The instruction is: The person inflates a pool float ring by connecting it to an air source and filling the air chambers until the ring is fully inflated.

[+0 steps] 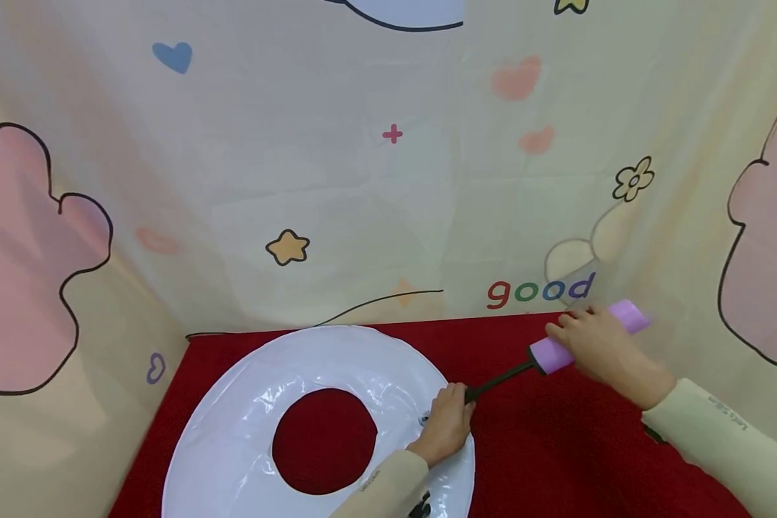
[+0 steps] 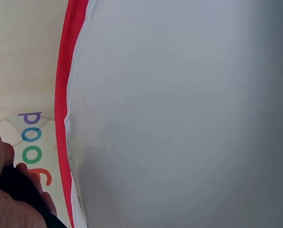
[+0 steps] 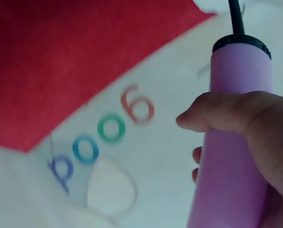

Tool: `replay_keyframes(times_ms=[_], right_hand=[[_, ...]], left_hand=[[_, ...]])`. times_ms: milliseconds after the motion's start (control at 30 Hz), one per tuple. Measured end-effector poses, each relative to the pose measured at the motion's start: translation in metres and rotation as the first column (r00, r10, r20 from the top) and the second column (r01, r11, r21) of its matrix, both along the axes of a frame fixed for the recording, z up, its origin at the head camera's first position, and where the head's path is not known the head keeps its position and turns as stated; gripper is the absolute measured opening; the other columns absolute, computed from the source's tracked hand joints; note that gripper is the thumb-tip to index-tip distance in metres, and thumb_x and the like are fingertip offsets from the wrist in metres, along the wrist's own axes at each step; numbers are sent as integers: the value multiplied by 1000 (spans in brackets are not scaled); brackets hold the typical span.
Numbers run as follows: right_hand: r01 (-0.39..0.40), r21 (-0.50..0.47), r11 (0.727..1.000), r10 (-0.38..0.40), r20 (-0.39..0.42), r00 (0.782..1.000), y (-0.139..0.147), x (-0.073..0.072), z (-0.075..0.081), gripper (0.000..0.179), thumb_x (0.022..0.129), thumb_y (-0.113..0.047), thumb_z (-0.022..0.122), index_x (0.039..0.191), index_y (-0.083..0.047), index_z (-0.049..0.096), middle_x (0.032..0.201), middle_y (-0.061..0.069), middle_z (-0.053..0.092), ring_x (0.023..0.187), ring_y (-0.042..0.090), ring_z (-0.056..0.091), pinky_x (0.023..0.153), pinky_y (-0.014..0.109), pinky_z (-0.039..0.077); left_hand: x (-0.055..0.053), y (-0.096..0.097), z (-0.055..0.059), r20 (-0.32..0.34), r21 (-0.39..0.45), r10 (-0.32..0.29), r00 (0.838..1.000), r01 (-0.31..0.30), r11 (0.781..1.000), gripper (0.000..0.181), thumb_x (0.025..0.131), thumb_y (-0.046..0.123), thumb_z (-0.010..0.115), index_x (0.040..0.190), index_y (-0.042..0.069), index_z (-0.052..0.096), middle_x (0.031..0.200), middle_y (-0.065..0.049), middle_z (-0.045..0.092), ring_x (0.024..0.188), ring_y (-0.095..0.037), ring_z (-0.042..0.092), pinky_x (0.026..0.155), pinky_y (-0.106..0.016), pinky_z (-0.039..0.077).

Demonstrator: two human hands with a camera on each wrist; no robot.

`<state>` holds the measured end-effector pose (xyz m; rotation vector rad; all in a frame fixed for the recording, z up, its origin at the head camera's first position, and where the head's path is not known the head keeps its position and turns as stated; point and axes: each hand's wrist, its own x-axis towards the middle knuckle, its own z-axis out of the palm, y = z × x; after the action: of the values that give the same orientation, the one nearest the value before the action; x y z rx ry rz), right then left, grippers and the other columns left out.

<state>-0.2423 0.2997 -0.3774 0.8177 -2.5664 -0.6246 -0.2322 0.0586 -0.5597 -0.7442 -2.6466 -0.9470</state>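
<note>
- On red cloth [image 1: 544, 460] lay a white ring [image 1: 226, 417], the cloth showing through its hole.
- Over its right side, the left hand [image 1: 445, 424] curled round the black end [image 2: 22, 190] of a purple pump [image 1: 550, 355].
- Farther right, the right hand [image 1: 596, 345] gripped the pump's barrel.
- Behind hung a backdrop [image 1: 362, 180] lettered "good".

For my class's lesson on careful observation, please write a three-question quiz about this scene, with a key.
1. Which grip holds the purple plastic cylinder?
A) left
B) right
C) neither

2. True or false: the left grip holds nothing.

3. Short answer: what lies beneath the shiny white plastic ring?

Key:
1. B, the right grip.
2. False; the left grip holds the far end of the slim black rod.
3. The flat red cloth.
</note>
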Motion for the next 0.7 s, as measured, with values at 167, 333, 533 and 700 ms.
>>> replay_keyframes(times_ms=[167, 333, 533, 700], right_hand=[[-69, 41, 997, 68, 26, 997, -45, 1, -45, 42, 61, -19, 89, 90, -12, 58, 80, 7, 67, 76, 26, 64, 74, 41, 47], [-20, 80, 997, 19, 7, 1000, -75, 3, -68, 53, 54, -27, 94, 88, -11, 57, 79, 9, 67, 77, 26, 64, 76, 40, 48], [-22, 61, 998, 16, 99, 995, -71, 13, -66, 54, 55, -30, 93, 95, -12, 60, 87, 8, 70, 81, 26, 66, 77, 42, 51], [-63, 24, 998, 60, 111, 992, -36, 9, -36, 46, 58, -22, 91, 96, -17, 64, 87, 4, 71, 81, 26, 67, 76, 43, 51]], left_hand=[[1, -5, -3, -11, -16, 19, 1000, -19, 1000, 5, 96, 14, 57, 97, 10, 54, 86, -1, 57, 81, -17, 54, 71, -26, 42], [1, -6, -4, -28, -5, 30, 999, -30, 1000, 7, 95, 13, 58, 99, 8, 54, 87, -3, 58, 83, -18, 55, 73, -29, 43], [6, -5, -5, 31, -34, -7, 1000, 8, 999, 8, 95, 12, 58, 100, 9, 53, 89, -1, 56, 85, -15, 53, 74, -28, 41], [7, -1, -3, 38, -23, -47, 998, 48, 999, 5, 98, 15, 55, 99, 11, 53, 88, 1, 56, 84, -14, 53, 71, -23, 40]])
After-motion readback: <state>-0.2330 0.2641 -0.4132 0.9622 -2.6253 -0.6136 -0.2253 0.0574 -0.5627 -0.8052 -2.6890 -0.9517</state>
